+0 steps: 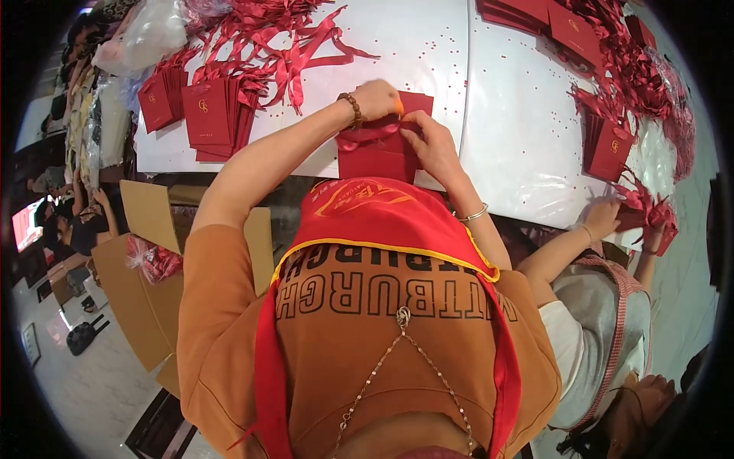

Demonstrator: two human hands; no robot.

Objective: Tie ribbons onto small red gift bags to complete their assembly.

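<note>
In front of me on the white table lies a red paper gift bag [376, 162], a red ribbon [371, 136] across it. At its upper edge my left hand [378, 101] is closed with curled fingers; something small and orange [399, 105] shows at its fingertips. What that hand grips is hidden. My right hand [433, 145] pinches the bag's right side near the ribbon, thumb and fingers together. A beaded bracelet circles my left wrist and a metal bangle my right.
Stacked red bags [210, 115] with ribbons stand left on the white table [428, 46]; more bags [608, 145] lie right. Small red dots are scattered over the tabletop. A co-worker's hand [602, 218] is close on the right. An open cardboard box [138, 291] stands low at left.
</note>
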